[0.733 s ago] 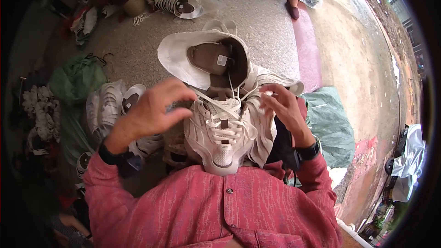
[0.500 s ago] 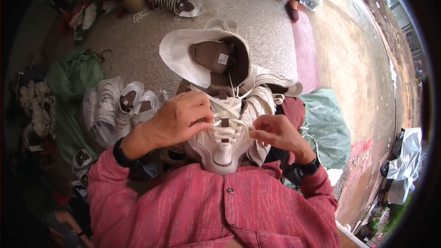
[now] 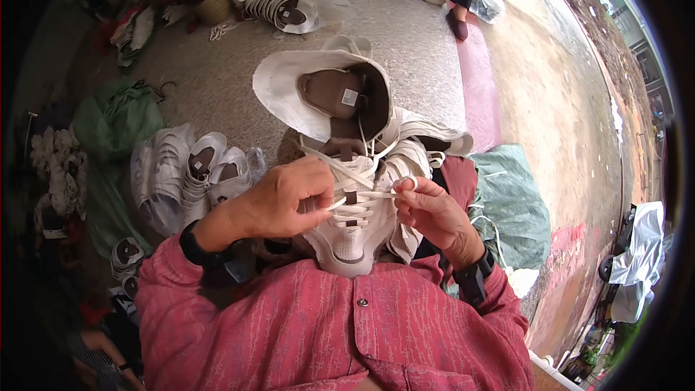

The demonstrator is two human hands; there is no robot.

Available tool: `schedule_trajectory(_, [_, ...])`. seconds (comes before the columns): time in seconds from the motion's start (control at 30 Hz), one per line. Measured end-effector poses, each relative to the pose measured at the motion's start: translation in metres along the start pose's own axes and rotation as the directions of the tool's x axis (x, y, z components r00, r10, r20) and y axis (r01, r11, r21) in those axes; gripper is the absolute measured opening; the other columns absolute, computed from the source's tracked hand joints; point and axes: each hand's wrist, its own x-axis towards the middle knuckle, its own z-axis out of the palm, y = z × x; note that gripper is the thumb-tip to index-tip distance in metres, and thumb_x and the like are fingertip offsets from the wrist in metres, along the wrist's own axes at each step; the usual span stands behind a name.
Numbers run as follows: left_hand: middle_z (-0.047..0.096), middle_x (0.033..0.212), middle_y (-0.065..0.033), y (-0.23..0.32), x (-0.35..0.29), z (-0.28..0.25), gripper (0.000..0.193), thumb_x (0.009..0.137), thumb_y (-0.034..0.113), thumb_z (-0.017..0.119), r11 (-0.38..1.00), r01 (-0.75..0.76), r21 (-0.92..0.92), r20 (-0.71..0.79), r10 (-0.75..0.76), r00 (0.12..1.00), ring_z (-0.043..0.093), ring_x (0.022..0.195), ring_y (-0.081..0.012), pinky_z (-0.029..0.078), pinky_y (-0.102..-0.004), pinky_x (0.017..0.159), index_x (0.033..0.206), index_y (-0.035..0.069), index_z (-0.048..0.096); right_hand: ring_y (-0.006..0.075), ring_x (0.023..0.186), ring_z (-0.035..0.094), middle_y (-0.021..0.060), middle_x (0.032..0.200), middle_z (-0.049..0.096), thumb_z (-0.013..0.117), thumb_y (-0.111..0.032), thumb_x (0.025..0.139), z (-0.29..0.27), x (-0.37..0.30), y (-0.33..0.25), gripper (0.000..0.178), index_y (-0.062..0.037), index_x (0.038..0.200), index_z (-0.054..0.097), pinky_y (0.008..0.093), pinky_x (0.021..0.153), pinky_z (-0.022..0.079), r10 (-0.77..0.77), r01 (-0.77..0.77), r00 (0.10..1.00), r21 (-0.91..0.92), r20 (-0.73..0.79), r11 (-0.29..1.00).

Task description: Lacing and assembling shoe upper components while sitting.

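One head view: left hand [image 3: 289,195], grip narrow, thumb and forefinger pinching white lace [image 3: 379,194] at the left edge of the lacing; right hand [image 3: 438,221], grip likewise narrow, fingertips pinching lace drawn out to the right, a small loop standing above the thumb. One off-white shoe [image 3: 349,245], between and below the hands, toe toward the wearer's red patterned shirt [image 3: 311,326], laces crossing over its tongue. One larger white upper [image 3: 279,94], brown-lined, opening upward, just beyond the shoe; small white label [image 3: 350,97] inside. Several off-white shoes [image 3: 194,199] grouped on the floor [image 3: 427,65] at left, some in clear plastic. Two green sacks, one at left [image 3: 119,116], one at right [image 3: 514,203]. One nested stack of uppers [image 3: 269,6], far side, beside clear plastic.
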Motion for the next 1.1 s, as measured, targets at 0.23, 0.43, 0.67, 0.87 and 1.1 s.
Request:
schedule_trajectory(0.23, [0.052, 0.081, -0.0082, 0.005, 0.026, -0.007, 0.020, 0.075, 0.012, 0.073, 0.951, -0.158, 0.268, 0.057, 0.148, 0.987, 0.055, 0.079, -0.0284, 0.045, -0.0379, 0.071, 0.079, 0.006, 0.053, 0.0087, 0.073, 0.062, 0.0045, 0.098, 0.068, 0.063, -0.006, 0.094, -0.004, 0.002, 0.005, 0.013, -0.0060, 0.107, 0.064, 0.0199, 0.058, 0.048, 0.066, -0.059, 0.996, 0.118, -0.055, 0.991])
schedule_trajectory(0.43, [0.053, 0.087, -0.0094, -0.020, 0.056, 0.010, 0.019, 0.080, 0.017, 0.071, 0.948, -0.182, 0.262, 0.072, 0.169, 0.983, 0.054, 0.085, -0.0306, 0.045, -0.0396, 0.075, 0.086, 0.005, 0.057, 0.0111, 0.073, 0.062, 0.0062, 0.098, 0.069, 0.064, -0.012, 0.094, -0.008, -0.001, 0.019, 0.013, -0.0073, 0.106, 0.062, 0.0253, 0.061, 0.047, -0.074, 0.010, 0.968, 0.260, 0.239, 0.966])
schedule_trajectory(0.67, [0.050, 0.085, -0.0122, -0.021, 0.053, -0.003, 0.014, 0.081, 0.011, 0.062, 0.934, -0.126, 0.333, 0.039, 0.119, 0.992, 0.054, 0.083, -0.0316, 0.044, -0.0407, 0.073, 0.081, 0.002, 0.052, 0.0173, 0.073, 0.060, 0.0074, 0.092, 0.063, 0.060, -0.027, 0.097, -0.011, 0.006, 0.023, 0.025, -0.0029, 0.104, 0.061, 0.0287, 0.072, 0.048, -0.036, -0.015, 0.974, 0.220, 0.224, 0.975])
schedule_trajectory(0.87, [0.052, 0.084, -0.0135, -0.024, 0.031, -0.042, 0.009, 0.076, 0.006, 0.059, 0.840, 0.294, 0.457, -0.198, -0.226, 0.954, 0.055, 0.082, -0.0332, 0.044, -0.0420, 0.070, 0.077, 0.002, 0.050, 0.0186, 0.077, 0.063, 0.0088, 0.098, 0.066, 0.058, -0.024, 0.098, -0.012, 0.009, 0.015, 0.026, -0.0018, 0.113, 0.057, 0.0296, 0.070, 0.052, 0.023, -0.042, 0.988, 0.119, 0.152, 0.992])
schedule_trajectory(1.1, [0.060, 0.096, -0.0100, -0.012, 0.042, -0.010, 0.014, 0.075, 0.007, 0.070, 0.932, -0.084, 0.353, -0.172, 0.153, 0.973, 0.060, 0.091, -0.0302, 0.047, -0.0401, 0.082, 0.088, 0.005, 0.064, 0.0129, 0.081, 0.064, 0.0034, 0.097, 0.062, 0.061, -0.003, 0.094, 0.005, 0.007, 0.008, 0.025, -0.0014, 0.118, 0.055, 0.0259, 0.072, 0.052, -0.305, 0.333, 0.941, -0.538, 0.144, 0.774])
